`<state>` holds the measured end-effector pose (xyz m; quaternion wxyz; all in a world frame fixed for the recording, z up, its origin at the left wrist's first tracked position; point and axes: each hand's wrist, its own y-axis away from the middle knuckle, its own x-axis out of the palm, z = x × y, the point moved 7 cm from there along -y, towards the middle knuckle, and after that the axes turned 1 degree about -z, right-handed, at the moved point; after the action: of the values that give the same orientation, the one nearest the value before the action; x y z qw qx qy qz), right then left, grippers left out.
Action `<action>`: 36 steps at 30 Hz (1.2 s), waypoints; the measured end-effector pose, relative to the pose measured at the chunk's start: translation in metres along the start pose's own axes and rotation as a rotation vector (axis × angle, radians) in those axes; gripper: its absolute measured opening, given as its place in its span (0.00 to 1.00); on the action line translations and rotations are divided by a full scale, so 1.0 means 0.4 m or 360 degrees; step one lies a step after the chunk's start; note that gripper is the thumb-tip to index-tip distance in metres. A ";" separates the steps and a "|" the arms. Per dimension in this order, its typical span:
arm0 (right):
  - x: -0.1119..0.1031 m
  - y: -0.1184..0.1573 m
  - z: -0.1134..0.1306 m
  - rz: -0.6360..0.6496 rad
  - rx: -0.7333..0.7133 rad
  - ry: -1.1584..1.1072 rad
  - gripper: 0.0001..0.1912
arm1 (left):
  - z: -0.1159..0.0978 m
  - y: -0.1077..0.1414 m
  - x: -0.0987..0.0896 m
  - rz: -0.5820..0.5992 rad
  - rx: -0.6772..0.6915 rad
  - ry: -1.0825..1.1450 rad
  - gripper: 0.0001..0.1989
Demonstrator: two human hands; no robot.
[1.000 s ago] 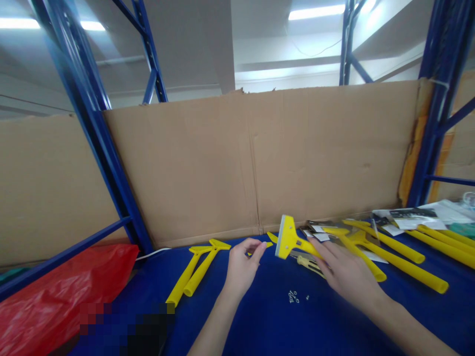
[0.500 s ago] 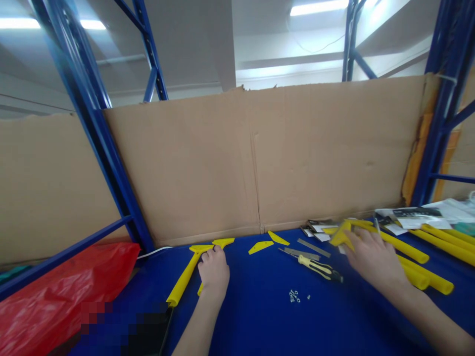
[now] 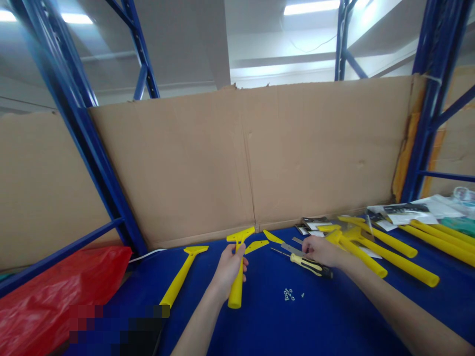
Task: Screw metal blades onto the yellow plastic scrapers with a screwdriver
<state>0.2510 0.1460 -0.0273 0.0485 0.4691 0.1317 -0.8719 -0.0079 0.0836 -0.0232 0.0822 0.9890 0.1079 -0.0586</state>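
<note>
head: screwdriver [image 3: 313,266] beside right hand [image 3: 319,250]

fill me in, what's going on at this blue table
A person's left hand holds a yellow scraper by its handle, the flared head pointing toward the cardboard. The right hand is at the thin metal strips; whether it grips one is hard to tell. A screwdriver lies just in front of that hand, with small metal hardware nearer the person. More yellow scrapers lie at the right.
</note>
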 end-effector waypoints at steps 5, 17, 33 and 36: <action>-0.024 0.010 0.009 -0.0156 0.0031 -0.0186 0.07 | 0.001 0.017 0.014 0.0043 -0.0075 0.0092 0.06; -0.071 0.062 0.105 -0.0451 0.0068 -0.1091 0.12 | 0.002 0.033 0.062 0.0158 -0.0018 0.0272 0.11; 0.026 0.087 0.149 -0.0205 0.0359 -0.1853 0.16 | -0.018 0.096 0.148 0.0578 -0.0029 0.0464 0.15; 0.026 0.095 0.160 -0.0211 0.0311 -0.1818 0.18 | -0.009 0.099 0.156 0.0564 -0.0045 0.0516 0.11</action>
<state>0.2016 0.0925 -0.0094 0.0136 -0.0825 0.0328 -0.9960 0.0620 0.0589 -0.0221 0.0868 0.9877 -0.0548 0.1179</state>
